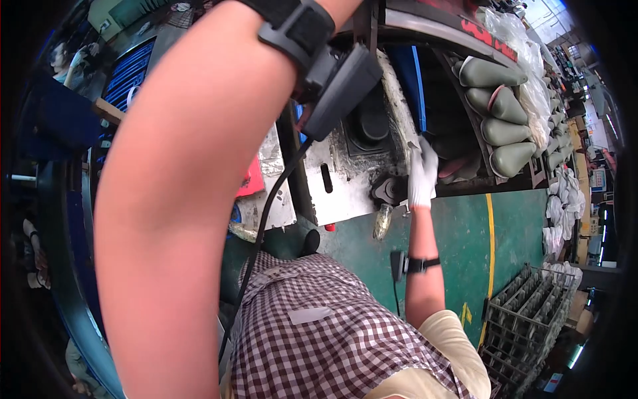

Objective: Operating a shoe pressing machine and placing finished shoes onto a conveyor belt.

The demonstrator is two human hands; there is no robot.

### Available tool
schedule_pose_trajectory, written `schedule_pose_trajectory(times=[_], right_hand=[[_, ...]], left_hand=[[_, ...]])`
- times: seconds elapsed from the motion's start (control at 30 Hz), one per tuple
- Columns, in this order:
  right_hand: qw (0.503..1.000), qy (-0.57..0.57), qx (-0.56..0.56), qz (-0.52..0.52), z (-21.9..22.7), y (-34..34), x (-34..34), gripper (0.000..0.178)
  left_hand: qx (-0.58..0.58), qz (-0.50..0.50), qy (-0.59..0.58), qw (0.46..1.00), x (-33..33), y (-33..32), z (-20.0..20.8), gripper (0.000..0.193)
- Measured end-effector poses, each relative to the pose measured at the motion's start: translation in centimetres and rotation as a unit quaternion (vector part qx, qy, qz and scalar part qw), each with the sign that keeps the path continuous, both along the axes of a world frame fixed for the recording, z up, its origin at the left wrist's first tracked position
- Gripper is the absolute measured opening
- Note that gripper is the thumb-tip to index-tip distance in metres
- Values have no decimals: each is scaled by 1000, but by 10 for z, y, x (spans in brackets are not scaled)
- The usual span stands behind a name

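Where the head camera looks down, the left forearm [173, 173] fills much of the near left side, and its hand lies beyond the top edge, so I cannot tell that grip. A black strap [302, 33] circles the arm, with a dark device [345, 90] beside it and a black cable [266, 219] trailing down over the apron [332, 332].

The right hand [423, 174], in a white glove, reaches up to the machine [345, 203]. Its fingers lie together by the lower end of a pale bar [399, 106]; I cannot tell whether they close on it or only rest against it. The bar slants along the machine's right side, between a dark round block [371, 125] and a blue strip [419, 86]. Just left of the glove sits a dark knob [384, 189], with a yellowish wrapped piece [382, 223] below it.

Farther right, grey-green moulds [506, 133] lie stacked on a rack, clear plastic [530, 100] beside them. A yellow line [492, 246] crosses the green floor [465, 233], and a metal crate [525, 326] stands at lower right.
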State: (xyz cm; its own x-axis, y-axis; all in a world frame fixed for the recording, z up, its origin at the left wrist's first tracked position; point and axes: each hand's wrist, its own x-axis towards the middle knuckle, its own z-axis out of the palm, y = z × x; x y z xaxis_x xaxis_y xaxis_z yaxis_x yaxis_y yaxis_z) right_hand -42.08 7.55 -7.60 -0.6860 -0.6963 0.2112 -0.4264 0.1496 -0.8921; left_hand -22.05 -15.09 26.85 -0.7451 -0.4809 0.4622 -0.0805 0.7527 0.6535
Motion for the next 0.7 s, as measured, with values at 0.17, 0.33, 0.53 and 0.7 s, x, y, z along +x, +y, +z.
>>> schedule_pose_trajectory(times=[0.17,0.33,0.53,0.7], right_hand=[[987,-67,29,-145,-71,134,16,37],[893,-419,80,-143,-86,181,59,35],[775,-630,49,25,-55,167,90,58],[654,-752,13,82,-26,163,83,55]], left_hand=[[-160,64,98,980,-7,26,-54,39],[-233,138,53,961,-18,73,-149,51],[-245,100,76,961,-10,121,-246,52],[-292,115,98,944,-10,139,-327,44]])
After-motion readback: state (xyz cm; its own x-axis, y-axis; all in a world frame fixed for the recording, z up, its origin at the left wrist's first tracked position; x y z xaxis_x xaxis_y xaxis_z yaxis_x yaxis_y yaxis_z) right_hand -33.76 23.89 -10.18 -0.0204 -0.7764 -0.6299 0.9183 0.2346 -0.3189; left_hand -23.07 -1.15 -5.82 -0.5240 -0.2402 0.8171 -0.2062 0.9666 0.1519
